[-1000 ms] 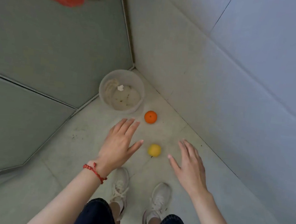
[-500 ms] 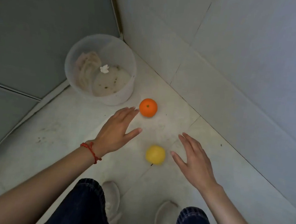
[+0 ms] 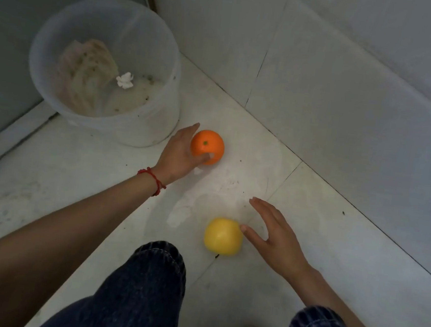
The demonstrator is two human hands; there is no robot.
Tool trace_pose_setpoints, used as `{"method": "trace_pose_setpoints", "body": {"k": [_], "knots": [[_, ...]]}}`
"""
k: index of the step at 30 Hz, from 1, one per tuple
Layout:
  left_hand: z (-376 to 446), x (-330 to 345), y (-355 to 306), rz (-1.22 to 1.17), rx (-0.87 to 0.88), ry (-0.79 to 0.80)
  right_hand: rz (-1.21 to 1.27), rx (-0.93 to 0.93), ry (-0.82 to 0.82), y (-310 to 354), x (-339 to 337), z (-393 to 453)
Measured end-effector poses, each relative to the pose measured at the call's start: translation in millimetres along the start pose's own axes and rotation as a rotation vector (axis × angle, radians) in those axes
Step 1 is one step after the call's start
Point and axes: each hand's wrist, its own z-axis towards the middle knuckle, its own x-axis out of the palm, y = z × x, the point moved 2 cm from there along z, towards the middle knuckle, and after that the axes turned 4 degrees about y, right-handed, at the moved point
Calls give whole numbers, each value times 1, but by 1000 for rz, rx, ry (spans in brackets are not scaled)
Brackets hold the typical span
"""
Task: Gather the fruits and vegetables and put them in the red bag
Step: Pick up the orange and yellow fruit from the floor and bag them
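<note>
An orange lies on the pale tiled floor beside a bucket. My left hand, with a red string at the wrist, cups it from the left, thumb pressed on its near side and fingers round its far side. A yellow round fruit lies nearer to me on the floor. Just right of it is my right hand, fingers spread, the thumb tip touching the fruit's right side and nothing held. The red bag is out of view.
A translucent white bucket with a dirty cloth and a scrap of paper inside stands in the corner, close left of the orange. A tiled wall runs along the right. My knees in dark jeans fill the bottom.
I have crouched lower and closer to the floor. My left hand went forward and closed round the orange. My right hand dropped to the yellow fruit and now touches it.
</note>
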Motion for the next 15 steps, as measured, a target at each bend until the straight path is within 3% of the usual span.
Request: {"method": "trace_pose_setpoints", "body": {"k": [8, 15], "knots": [[23, 20, 9, -72, -26, -40, 71, -2, 11, -18, 19, 8], [-8, 7, 24, -229, -96, -41, 173, 21, 42, -15, 33, 10]]}}
